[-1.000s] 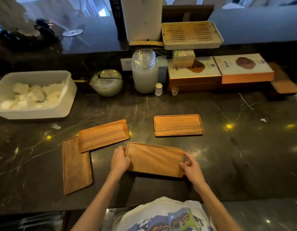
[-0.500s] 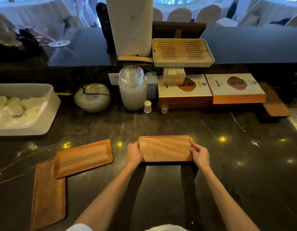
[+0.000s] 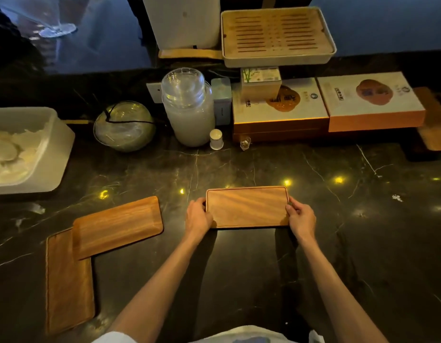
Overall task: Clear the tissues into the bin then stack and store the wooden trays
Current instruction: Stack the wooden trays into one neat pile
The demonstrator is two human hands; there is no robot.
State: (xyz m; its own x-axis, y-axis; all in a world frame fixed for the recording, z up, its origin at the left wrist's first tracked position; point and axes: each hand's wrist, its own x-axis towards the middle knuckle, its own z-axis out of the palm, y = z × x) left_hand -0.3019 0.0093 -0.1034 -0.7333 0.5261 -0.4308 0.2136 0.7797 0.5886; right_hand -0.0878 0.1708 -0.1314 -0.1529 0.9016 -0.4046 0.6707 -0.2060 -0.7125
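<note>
A wooden tray [image 3: 246, 206] lies at the middle of the dark marble counter [image 3: 239, 164], set on top of another tray that it hides. My left hand [image 3: 198, 216] grips its left end and my right hand [image 3: 301, 217] grips its right end. Two more wooden trays lie to the left: an angled one [image 3: 118, 226] rests partly over a long one [image 3: 68, 285] near the front edge. A white bin [image 3: 53, 154] with crumpled tissues [image 3: 14, 149] inside stands at the far left.
Along the back stand a glass bowl [image 3: 124, 126], a frosted jar [image 3: 189, 112], a small white shaker [image 3: 216, 139], a tiny glass [image 3: 245, 143], stacked gift boxes [image 3: 372, 102] and a slatted tea tray [image 3: 276, 35]. A wooden board [image 3: 434, 134] lies at the right edge.
My hands carried the near tray forward and set it onto the tray that lay farther back. My view shifted forward and left items slid toward the frame's edge.
</note>
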